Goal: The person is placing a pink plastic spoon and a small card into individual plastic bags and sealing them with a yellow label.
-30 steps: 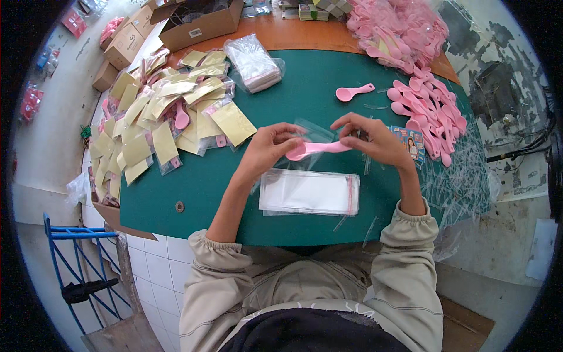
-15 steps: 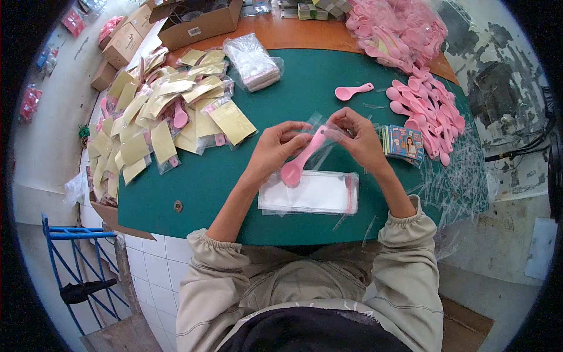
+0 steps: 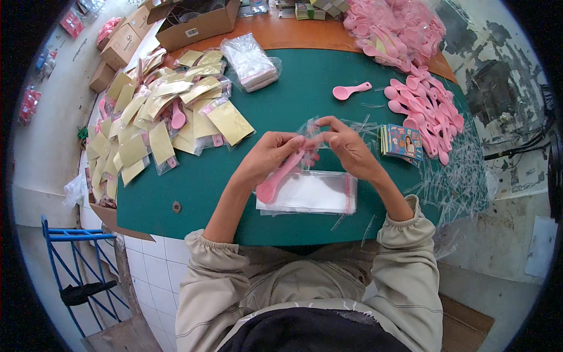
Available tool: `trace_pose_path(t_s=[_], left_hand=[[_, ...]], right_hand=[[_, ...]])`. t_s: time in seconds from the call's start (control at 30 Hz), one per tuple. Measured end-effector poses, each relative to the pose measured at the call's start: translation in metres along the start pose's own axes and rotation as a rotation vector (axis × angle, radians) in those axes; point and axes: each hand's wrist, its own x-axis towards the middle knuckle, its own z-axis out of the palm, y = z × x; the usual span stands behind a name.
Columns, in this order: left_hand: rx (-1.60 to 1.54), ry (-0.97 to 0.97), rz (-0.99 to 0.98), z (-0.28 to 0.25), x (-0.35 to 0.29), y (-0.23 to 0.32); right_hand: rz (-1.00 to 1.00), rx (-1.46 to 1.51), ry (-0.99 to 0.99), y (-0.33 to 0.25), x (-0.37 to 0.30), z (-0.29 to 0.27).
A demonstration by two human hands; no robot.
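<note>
A pink measuring spoon [image 3: 274, 185] slants from my left hand [image 3: 265, 157], its bowl low over a stack of clear plastic bags [image 3: 319, 193]. My left thumb and fingers are closed on its handle. Crumpled clear plastic, seemingly a bag [image 3: 307, 127], surrounds the handle's upper end. My right hand [image 3: 354, 154] has its fingers bent at that plastic and seems to pinch it; the exact grip is partly hidden. Beyond my hands lies a single pink spoon [image 3: 352, 90]. To the right of my right hand sits a stack of printed cards [image 3: 402, 142].
Many packed bags with yellowish cards [image 3: 170, 114] heap up at left. A bundle of clear bags [image 3: 252, 63] lies at the back. Loose pink spoons [image 3: 425, 111] pile at right, beside scattered clear strips [image 3: 454, 182]. A cardboard box [image 3: 196, 29] stands at the far edge.
The spoon has swung down and left, its bowl now over the left end of the bag stack. My right hand has shifted slightly down, and its fingers have changed position on the plastic.
</note>
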Motion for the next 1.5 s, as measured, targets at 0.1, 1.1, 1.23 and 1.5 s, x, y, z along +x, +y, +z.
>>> trace_pose_path(t_s=[0.1, 1.1, 1.23, 1.5], left_hand=[[-0.051, 0.008, 0.017, 0.006, -0.001, 0.006], [0.294, -0.091, 0.013, -0.001, -0.001, 0.002], [0.462, -0.108, -0.070, 0.005, -0.003, 0.004], [0.529, 0.019, -0.078, 0.013, -0.008, 0.010]], right_hand=[[0.096, -0.186, -0.102, -0.020, 0.006, -0.029], [0.446, -0.181, -0.051, -0.021, -0.009, -0.060], [0.417, -0.150, -0.278, -0.017, -0.005, -0.036], [0.468, 0.068, -0.314, 0.007, -0.012, -0.009]])
